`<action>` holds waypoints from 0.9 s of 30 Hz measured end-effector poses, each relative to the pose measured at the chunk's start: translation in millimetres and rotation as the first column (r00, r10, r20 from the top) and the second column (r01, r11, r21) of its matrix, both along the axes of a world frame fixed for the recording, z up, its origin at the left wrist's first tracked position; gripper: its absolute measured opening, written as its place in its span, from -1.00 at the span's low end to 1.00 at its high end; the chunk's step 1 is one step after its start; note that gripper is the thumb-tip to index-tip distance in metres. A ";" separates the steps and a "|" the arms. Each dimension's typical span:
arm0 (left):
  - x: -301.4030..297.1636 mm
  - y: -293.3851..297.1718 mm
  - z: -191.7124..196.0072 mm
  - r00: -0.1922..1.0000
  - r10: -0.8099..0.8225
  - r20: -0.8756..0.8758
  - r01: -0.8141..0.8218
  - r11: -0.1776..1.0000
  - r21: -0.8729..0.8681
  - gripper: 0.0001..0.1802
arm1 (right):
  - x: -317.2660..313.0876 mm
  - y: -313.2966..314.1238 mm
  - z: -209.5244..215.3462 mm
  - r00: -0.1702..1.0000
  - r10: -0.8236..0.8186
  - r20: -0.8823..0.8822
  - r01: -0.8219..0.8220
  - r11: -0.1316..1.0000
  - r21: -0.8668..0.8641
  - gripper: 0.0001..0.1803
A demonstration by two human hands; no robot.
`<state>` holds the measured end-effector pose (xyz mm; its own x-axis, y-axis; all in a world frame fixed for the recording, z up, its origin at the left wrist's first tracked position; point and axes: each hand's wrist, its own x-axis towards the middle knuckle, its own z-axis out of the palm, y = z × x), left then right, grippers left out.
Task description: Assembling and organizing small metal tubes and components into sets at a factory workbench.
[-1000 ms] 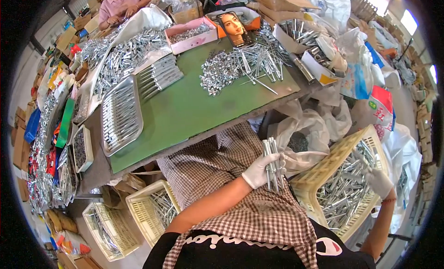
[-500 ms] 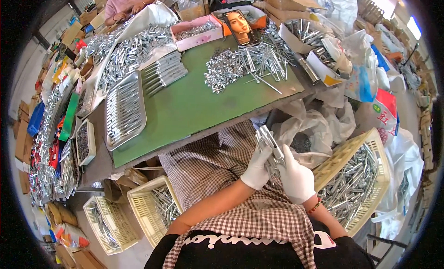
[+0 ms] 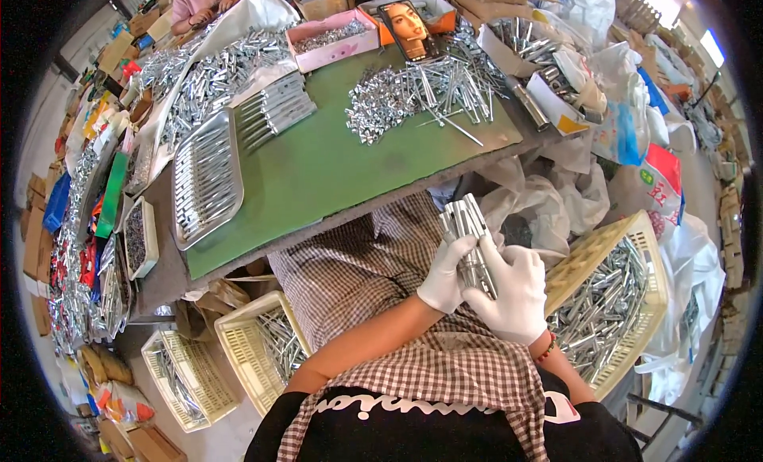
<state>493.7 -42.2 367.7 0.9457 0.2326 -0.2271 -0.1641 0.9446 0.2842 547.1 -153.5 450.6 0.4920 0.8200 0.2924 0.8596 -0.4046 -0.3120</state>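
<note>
A bundle of shiny metal tubes (image 3: 464, 217) stands in front of my lap, held between both hands, its upper ends pointing away from me. My left hand (image 3: 443, 278), in a white glove, closes round the bundle from the left. On the other side my right hand (image 3: 513, 297), also gloved, presses the tubes with its thumb and palm. Beyond my hands lies the green tabletop (image 3: 318, 172). A metal tray (image 3: 241, 196) with rows of slim metal rods rests on its left part, beside a row of metal pieces (image 3: 280, 111).
Small nuts (image 3: 380, 104) and long pins (image 3: 461, 88) are heaped at the table's far side, near a phone (image 3: 409, 31) and a pink box (image 3: 334, 55). A crate of metal rods (image 3: 608, 303) stands at my right, another crate (image 3: 230, 335) at lower left. Another person's hands (image 3: 211, 11) show far left.
My right hand has turned over the bundle, fingers now pointing up and back outward. The tubes are gathered more upright and closer together. The view has shifted slightly.
</note>
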 end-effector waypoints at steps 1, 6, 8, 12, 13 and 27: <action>0.3 0.1 1.9 1.000 0.022 0.016 -0.022 1.000 0.002 -0.60 | 0.4 1.6 2.5 0.999 -0.012 -0.044 0.013 1.000 0.019 -0.33; 0.8 1.1 8.8 0.994 0.036 0.105 -0.031 0.999 -0.044 -0.61 | 12.4 8.5 11.8 0.980 -0.061 -0.188 0.068 0.997 0.028 -0.58; 2.3 -1.6 9.6 0.993 0.087 0.075 -0.083 0.995 -0.057 -0.63 | 13.2 12.6 12.1 0.994 -0.096 -0.049 0.101 0.990 0.094 -0.59; -1.2 1.0 9.5 0.995 0.090 0.045 -0.087 0.995 -0.049 -0.68 | 12.9 19.3 14.8 1.000 -0.022 0.016 0.019 0.991 0.131 -0.62; -2.8 2.3 15.1 0.996 0.089 0.022 -0.089 0.996 -0.023 -0.71 | 12.4 20.2 16.0 1.000 0.002 0.005 -0.003 0.989 0.147 -0.65; -50.1 129.2 88.5 0.697 0.700 0.155 -0.674 0.566 0.475 -0.68 | -12.0 167.1 49.1 0.884 0.465 0.057 -0.450 0.810 0.377 -0.31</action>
